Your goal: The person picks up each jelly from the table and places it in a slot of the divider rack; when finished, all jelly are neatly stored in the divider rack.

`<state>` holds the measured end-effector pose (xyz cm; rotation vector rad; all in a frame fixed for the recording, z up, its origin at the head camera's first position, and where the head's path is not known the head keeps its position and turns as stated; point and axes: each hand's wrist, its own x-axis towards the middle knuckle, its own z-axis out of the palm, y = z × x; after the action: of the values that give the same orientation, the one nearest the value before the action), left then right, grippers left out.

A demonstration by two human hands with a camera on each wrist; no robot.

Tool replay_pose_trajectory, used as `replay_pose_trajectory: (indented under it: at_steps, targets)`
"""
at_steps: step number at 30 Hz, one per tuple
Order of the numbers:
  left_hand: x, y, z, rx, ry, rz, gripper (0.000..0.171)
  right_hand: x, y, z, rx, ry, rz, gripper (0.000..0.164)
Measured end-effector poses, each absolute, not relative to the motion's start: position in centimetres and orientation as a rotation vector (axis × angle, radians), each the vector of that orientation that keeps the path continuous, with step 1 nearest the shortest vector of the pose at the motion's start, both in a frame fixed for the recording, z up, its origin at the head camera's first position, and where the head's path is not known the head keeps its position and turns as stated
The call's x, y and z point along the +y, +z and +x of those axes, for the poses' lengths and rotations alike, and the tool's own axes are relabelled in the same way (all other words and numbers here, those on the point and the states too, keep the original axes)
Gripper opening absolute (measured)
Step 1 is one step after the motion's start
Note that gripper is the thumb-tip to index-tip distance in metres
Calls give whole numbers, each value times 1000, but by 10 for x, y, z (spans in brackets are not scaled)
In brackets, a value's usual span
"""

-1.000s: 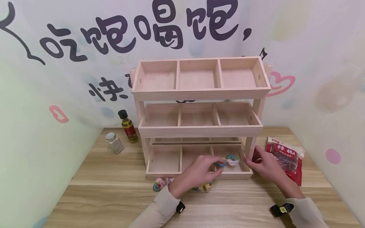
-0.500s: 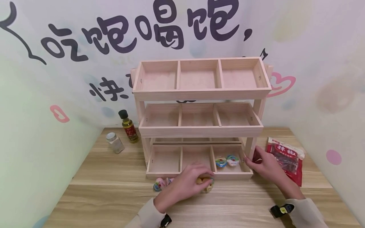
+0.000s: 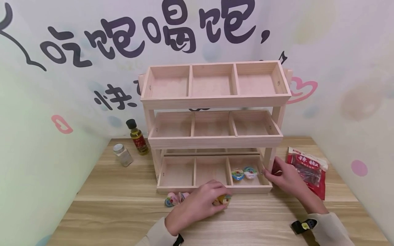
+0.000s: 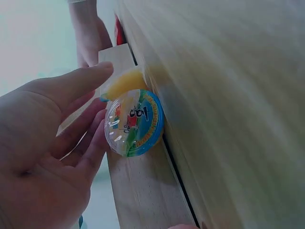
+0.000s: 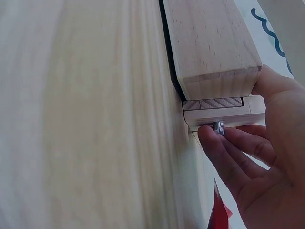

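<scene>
The left hand was around yellow jelly cups on the table, near the wooden rack; whether it pinched one, I could not tell. The right hand gripped the rack's lower right end.

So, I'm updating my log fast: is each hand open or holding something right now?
Left hand: open, at a jelly cup.
Right hand: holding the wooden rack low at its side.

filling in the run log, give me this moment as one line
left hand: at front jelly cups, grip unclear | right hand: holds rack, right side | bottom right compartment: two cups
</scene>
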<state>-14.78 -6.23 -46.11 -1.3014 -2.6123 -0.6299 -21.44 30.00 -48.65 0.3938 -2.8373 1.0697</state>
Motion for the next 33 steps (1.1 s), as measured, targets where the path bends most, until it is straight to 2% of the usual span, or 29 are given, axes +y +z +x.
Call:
replay_pose_trajectory:
  at_steps: [7,19,27,33]
  targets:
    - [-60,-461,-142,-2619,-564,-1367,31,300,-487,-215,-2836,1062,395,57]
    - [-63,-461,-143,-2676,-486,-1406,47,300,-488,-216,-2838,1056,394,58]
    - [-63,-462,-145,-2636,-448,-1406,44,301,-488,-216,-2846,1063,386,58]
    - [-63,-459,-148,-2635,-619,-1409,44,300,-488,-216,-2841,1055,383,57]
